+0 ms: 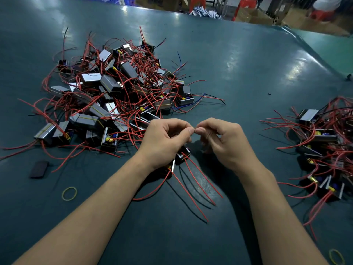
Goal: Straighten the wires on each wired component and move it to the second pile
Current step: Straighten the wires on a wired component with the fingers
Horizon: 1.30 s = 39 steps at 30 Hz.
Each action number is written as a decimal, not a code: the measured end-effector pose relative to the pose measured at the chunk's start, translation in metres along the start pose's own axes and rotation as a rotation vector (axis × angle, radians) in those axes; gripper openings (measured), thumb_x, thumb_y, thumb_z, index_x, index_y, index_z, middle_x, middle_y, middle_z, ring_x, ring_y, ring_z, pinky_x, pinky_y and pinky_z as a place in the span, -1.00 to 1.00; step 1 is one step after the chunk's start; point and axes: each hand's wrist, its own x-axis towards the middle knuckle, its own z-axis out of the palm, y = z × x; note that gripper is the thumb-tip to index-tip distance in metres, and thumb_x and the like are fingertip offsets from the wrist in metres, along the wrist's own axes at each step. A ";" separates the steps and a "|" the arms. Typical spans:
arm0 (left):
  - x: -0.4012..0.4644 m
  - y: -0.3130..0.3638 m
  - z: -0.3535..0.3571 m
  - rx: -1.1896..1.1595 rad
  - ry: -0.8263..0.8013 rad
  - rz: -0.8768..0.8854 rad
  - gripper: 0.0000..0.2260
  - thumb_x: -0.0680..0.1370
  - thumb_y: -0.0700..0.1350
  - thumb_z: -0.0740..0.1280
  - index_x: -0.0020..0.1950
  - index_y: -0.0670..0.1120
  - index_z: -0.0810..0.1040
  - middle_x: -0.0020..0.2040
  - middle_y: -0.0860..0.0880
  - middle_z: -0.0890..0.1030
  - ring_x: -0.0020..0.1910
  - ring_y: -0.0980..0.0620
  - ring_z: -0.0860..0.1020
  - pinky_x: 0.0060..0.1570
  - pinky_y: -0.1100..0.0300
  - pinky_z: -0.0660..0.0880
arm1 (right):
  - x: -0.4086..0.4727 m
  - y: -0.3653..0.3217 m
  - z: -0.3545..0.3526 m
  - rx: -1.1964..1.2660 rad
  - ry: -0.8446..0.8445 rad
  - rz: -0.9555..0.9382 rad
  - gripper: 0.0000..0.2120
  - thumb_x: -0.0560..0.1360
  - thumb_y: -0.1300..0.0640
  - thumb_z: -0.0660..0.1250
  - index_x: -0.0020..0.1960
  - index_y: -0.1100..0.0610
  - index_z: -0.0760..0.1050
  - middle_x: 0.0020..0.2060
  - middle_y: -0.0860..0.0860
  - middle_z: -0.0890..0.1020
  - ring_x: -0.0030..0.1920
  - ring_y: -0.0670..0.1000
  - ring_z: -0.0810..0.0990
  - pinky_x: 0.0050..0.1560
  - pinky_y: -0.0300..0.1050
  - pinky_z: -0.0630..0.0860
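- The wired component [180, 156] sits under the left hand [164, 142], near the table's [248, 64] middle, its red wires [196, 186] trailing toward the near edge.
- Left hand grasps it; the right hand [223, 142] pinches something small at the left thumb, likely a wire end.
- Straightening seems under way; next comes carrying it to the second pile [324, 148] by the right edge.
- Bare table lies between; the first pile [114, 96] crowds the left.
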 end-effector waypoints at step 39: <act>-0.001 -0.003 -0.001 -0.013 0.034 0.090 -0.94 0.54 -0.27 0.39 -0.10 -0.19 0.66 -0.33 0.00 0.64 -0.35 0.21 0.58 -0.25 0.35 0.49 | 0.009 -0.029 0.027 0.919 0.169 0.757 -0.67 0.58 0.20 0.21 -0.35 0.13 0.28 -0.61 -0.06 0.28 -0.63 -0.11 0.25 -0.66 -0.33 0.13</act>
